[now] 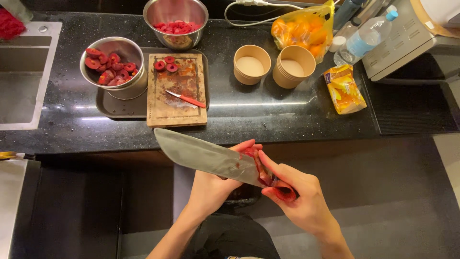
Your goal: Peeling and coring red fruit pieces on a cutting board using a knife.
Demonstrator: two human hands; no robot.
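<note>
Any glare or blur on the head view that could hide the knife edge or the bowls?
Head view: a streak of glare crosses the dark counter below the cutting board; the big knife blade is lit evenly and sharp; both steel bowls show soft reflections; lower frame is dim.

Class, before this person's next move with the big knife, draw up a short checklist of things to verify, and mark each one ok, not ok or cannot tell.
1. Right hand has a firm hold on the large knife: cannot tell, handle hidden.
2. Left hand clear of the blade: not ok, fingers lie against it, wiping red pulp.
3. Blade clean: not ok, red smears near the heel.
4. Cutting board free for use: not ok, small red-handled knife and fruit slices lie on it.
5. Steel bowl of slices steady: ok, on the tray.
</note>
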